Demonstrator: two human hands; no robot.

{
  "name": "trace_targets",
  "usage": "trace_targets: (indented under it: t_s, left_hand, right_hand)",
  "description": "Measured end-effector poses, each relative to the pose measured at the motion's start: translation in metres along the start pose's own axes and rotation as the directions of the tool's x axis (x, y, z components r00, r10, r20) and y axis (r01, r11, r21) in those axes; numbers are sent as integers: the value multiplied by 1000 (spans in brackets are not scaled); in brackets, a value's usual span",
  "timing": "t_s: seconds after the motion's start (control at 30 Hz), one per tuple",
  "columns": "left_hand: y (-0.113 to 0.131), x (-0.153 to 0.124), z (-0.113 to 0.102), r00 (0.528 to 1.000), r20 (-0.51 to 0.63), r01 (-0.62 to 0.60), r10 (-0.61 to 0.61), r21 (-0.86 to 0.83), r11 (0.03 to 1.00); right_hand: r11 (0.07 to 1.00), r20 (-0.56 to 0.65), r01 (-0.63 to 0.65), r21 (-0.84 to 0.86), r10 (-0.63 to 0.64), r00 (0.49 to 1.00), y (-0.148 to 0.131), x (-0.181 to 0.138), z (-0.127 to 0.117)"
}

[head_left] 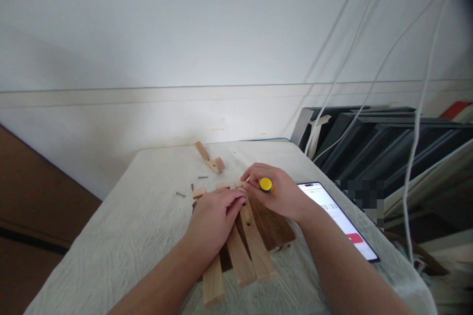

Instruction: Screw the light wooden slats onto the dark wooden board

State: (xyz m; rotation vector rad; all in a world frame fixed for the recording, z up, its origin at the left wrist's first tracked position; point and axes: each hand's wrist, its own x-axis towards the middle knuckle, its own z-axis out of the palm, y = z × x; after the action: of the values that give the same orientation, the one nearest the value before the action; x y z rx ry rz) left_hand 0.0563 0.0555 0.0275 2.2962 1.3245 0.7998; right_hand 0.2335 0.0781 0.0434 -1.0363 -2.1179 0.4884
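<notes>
My right hand is closed around a screwdriver; only the round yellow end of its handle shows, and the tip is hidden by the fingers. Beside it, my left hand lies over light wooden pieces, its thumb and fingertips pinched together near the right hand's fingers. Whatever is between those fingertips is too small to make out. Below the hands, a wooden strip with holes, a middle strip and a left strip point towards me. Under them rests a darker, pitted wooden block.
A separate wooden piece with a curved end lies near the wall. Loose screws are left of the hands. A lit phone lies by my right forearm. White cables hang at right, before dark stacked panels.
</notes>
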Motion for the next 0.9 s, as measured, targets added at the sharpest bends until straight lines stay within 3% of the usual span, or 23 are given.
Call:
trace_targets:
  t_s: [0.53, 0.9]
  left_hand:
    - [-1, 2, 1, 996, 73, -58, 52, 79, 995]
    - [0, 2, 0, 995, 93, -35, 17, 187, 982]
  right_hand:
    - [1000, 45, 23, 4, -23, 999, -2, -1, -3]
    - [999, 24, 34, -40, -33, 999, 2, -1, -1]
